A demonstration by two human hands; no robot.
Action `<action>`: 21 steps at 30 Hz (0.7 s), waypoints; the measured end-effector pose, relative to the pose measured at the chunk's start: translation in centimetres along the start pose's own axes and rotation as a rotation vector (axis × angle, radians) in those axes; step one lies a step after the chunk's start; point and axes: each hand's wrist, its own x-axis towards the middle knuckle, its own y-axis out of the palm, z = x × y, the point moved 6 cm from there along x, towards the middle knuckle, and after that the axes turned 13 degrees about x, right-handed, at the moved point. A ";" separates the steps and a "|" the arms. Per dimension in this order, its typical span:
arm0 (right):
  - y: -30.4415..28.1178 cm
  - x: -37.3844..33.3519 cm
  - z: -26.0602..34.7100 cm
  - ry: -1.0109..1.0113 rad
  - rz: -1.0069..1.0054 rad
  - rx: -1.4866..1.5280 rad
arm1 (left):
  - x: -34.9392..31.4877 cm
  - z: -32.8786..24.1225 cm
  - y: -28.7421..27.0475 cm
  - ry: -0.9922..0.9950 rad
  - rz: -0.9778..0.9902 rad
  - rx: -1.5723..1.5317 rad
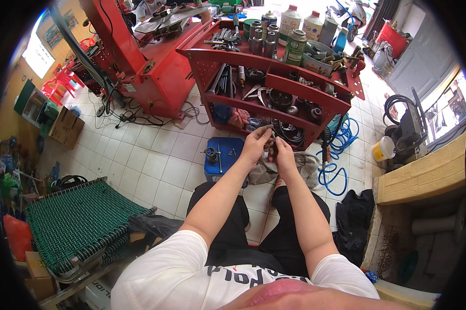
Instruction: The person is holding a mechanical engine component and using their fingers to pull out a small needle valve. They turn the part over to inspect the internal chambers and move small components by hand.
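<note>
My left hand (256, 145) and my right hand (285, 156) are raised close together in front of my knees. Their fingers are pinched around a small dark piece, mostly hidden between them and too small to name. To the left of my hands stands a low blue stool (210, 169). On it lie a round metal part (211, 154), a thin metal rod (220, 159) and a few tiny pieces. A crumpled grey cloth (307, 169) lies on the floor just beyond and right of my right hand.
Ahead stands a red tool cart (227, 58) loaded with sockets, cans and metal parts. A blue air hose (341, 178) coils on the tiles at right. A red machine (163, 85) is at far left, a green woven folding chair (78, 222) at near left, and a white bucket (383, 149) at right.
</note>
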 end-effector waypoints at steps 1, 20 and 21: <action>0.0 0.0 0.1 -0.013 0.013 -0.014 | -0.1 -0.2 0.1 0.024 -0.048 0.060; 1.1 -0.5 1.6 -0.179 0.060 -0.039 | 0.1 -0.6 -1.8 0.072 -0.258 0.311; 0.8 -0.4 1.6 -0.178 0.051 -0.043 | 0.1 -0.6 -1.5 0.070 -0.255 0.309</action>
